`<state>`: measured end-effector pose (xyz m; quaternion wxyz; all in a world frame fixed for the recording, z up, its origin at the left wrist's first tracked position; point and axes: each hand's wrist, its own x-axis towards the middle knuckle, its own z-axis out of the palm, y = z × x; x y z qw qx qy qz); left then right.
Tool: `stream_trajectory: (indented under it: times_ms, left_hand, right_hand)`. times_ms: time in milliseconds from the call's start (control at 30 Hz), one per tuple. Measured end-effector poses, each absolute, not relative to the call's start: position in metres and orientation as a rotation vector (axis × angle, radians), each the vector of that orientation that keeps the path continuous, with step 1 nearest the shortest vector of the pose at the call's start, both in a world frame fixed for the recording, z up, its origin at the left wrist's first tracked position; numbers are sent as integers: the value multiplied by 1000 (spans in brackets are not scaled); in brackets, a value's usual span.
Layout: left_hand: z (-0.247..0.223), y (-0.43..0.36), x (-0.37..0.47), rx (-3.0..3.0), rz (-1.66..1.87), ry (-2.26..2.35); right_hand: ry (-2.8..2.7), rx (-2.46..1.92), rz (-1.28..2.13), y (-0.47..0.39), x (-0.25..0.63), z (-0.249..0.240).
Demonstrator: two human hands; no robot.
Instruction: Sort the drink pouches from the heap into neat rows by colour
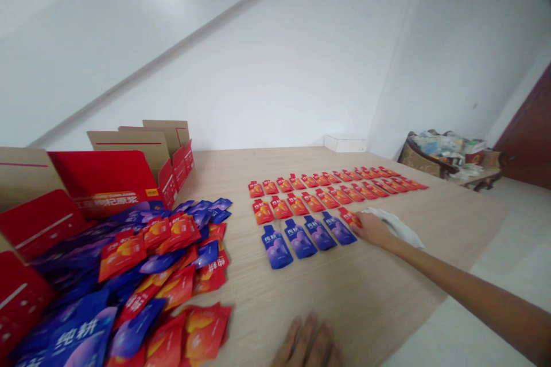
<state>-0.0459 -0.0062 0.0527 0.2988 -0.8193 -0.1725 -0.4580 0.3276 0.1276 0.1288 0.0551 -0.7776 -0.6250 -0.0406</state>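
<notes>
My right hand (pixel 373 229) reaches out over the wooden table (pixel 344 298) and touches an orange-red pouch (pixel 349 217) at the right end of the third row, fingers pinching it. Beside it lie several blue pouches (pixel 307 237) in a row. Two rows of orange-red pouches (pixel 327 186) run farther back. My left hand (pixel 307 347) rests flat on the table near the front edge, fingers apart, holding nothing.
A loose pile of blue and orange-red pouches (pixel 142 281) covers the left of the table. Open red-and-brown cardboard boxes (pixel 120 178) stand behind it. A white cloth (pixel 396 226) lies by my right hand. A cluttered side table (pixel 447 155) stands far right.
</notes>
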Motion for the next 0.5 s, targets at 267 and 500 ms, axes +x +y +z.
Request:
stream_trajectory:
  times_ms: [267, 500]
  left_hand:
    - [47, -13, -46, -2143, -1170, -476]
    - [56, -30, -57, -2328, -802, -280]
  right_hand:
    - [-1716, -2269, 51, 133, 306, 158]
    - [-2487, -1178, 613, 49, 114, 188]
